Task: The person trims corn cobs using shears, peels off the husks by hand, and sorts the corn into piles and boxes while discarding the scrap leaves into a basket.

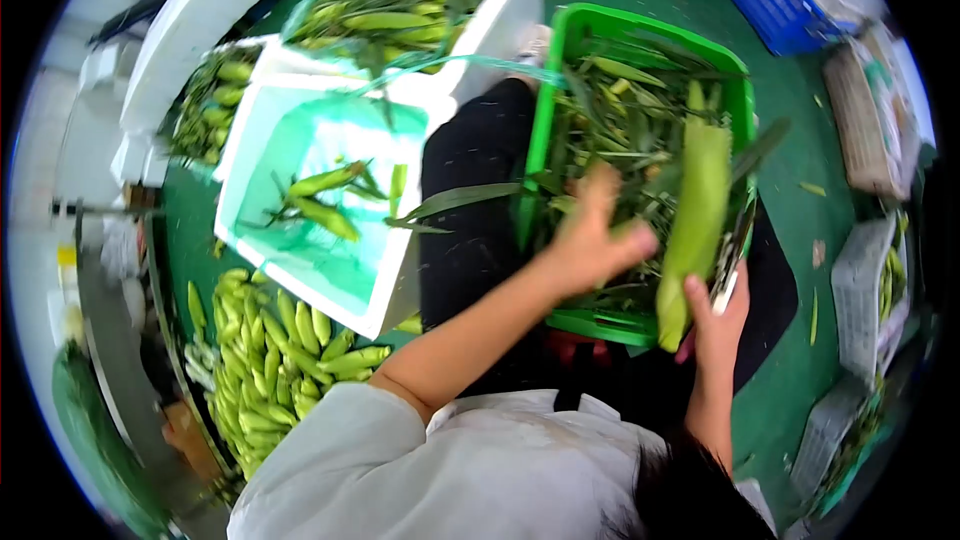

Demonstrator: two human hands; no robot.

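Observation:
A long ear of corn in its green husk stands nearly upright over the right side of the green basket. My right hand is closed around its lower end. A thin object with a pale edge, perhaps a knife, is in the same hand; its kind is unclear. My left hand hovers over the basket, left of the ear, blurred by motion, with thumb and fingers apart and nothing visible in it. Loose husk leaves fill the basket between my legs.
A white foam box lined with green plastic holds a few ears at my left. Beyond it, another foam box is heaped with unhusked corn. A pile of corn ears lies on the floor. Crates, one a blue crate, line the right.

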